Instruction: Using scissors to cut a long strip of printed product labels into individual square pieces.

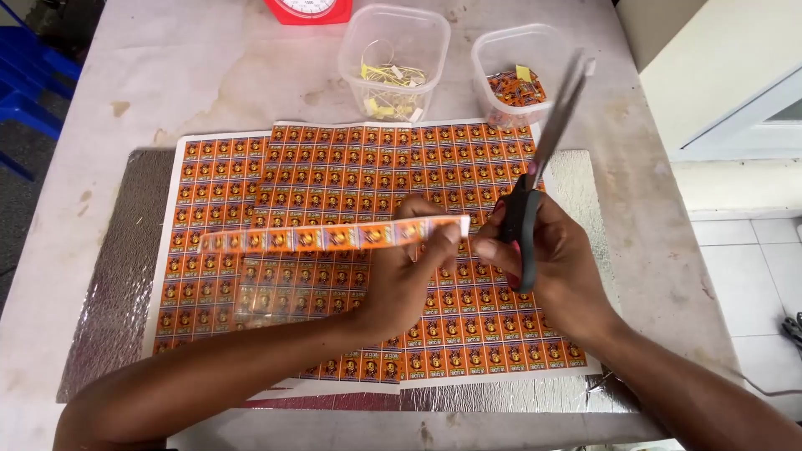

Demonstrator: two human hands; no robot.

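Left hand (409,263) pinches one end of the sticker strip (330,236), which extends leftward; right hand (547,259) grips scissors (535,167), blades up.

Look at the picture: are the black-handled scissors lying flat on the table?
No: the right hand holds the black-handled scissors up, blades pointing away, above the orange printed sheets.

place: small home craft/packing workspace | desk (209,75): stained, worn pale top | foil mat (117,284) under printed orange label sheets (334,175) | two clear plastic tubs (393,50) of offcuts | red scale (307,10) at far edge | tiled floor (752,259), blue plastic chair (25,75) beside
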